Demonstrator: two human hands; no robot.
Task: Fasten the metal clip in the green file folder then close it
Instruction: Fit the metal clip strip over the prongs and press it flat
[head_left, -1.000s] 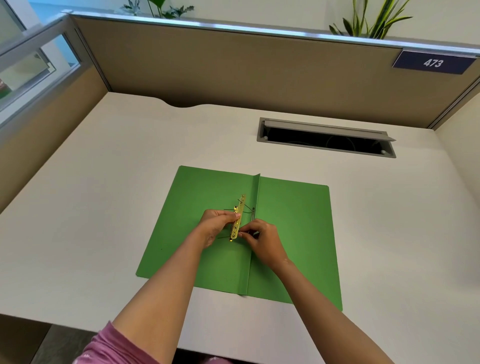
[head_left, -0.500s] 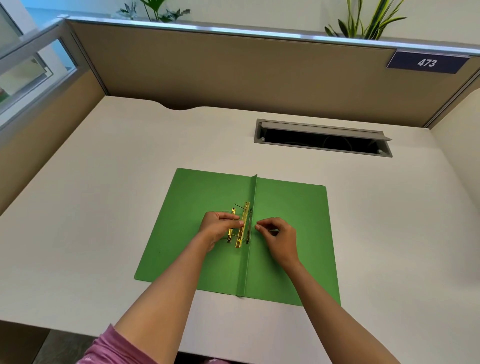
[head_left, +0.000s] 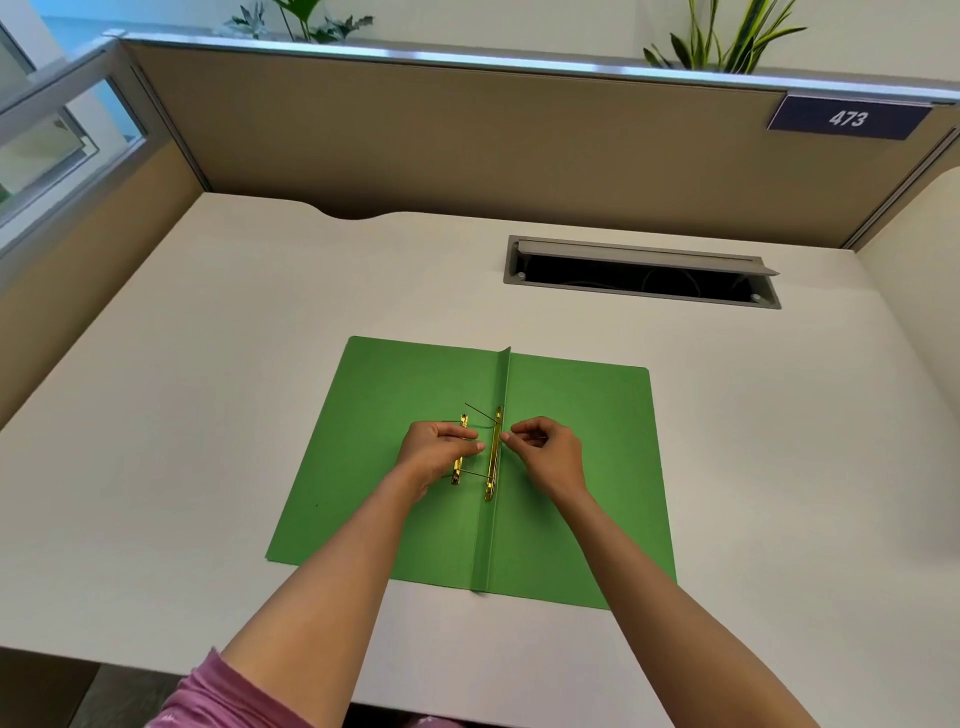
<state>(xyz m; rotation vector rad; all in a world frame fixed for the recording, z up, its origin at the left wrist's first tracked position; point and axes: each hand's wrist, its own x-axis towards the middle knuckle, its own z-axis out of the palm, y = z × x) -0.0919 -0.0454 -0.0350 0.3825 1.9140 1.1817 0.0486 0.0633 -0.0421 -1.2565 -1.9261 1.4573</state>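
Pale desk (head_left: 208, 415) carries the green file folder (head_left: 395, 467), lying open and flat w/ a raised centre fold. Blue plate (head_left: 848, 118) on the partition behind the folder reads "473". Left hand (head_left: 434, 452), fingers curled, grips the loose gold bar (head_left: 459, 457) left of the fold. Right hand (head_left: 545, 452) pinches a thin prong beside the metal clip (head_left: 493, 457), which sits along the fold.

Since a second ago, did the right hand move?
Yes. The right hand slid rightward off the gold clip bar, onto the right side of the green folder's center fold.
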